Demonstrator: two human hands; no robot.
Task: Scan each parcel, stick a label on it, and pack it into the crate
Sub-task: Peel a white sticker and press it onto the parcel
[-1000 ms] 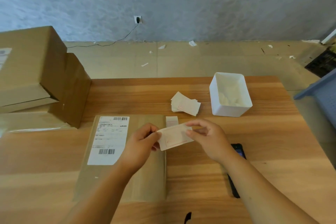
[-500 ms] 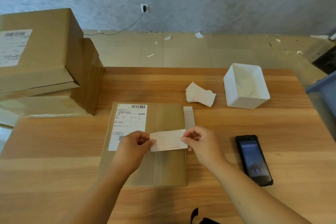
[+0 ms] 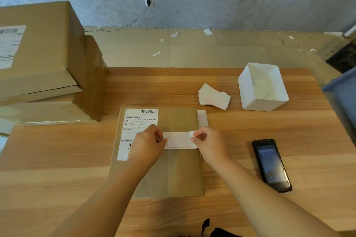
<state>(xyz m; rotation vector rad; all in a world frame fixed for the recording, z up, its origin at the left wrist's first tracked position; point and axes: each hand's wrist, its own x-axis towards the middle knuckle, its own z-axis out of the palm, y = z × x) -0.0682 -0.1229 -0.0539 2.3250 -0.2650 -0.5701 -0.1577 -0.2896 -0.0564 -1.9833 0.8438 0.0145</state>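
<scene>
1. Your left hand (image 3: 148,142) and right hand (image 3: 210,142) each pinch one end of a small red-printed label (image 3: 180,140), stretched flat over the flat cardboard parcel (image 3: 173,175) at the near middle of the wooden table (image 3: 57,150). Whether it touches yet cannot be told.
2. Place it on bare cardboard right of the white shipping label (image 3: 138,121), covering no barcode.
3. Lower one end first, then smooth across; wrinkles seem the likely risk.
4. The handheld scanner (image 3: 271,165) lies right of the parcel, and the blue crate (image 3: 341,84) sits at the far right edge.
</scene>
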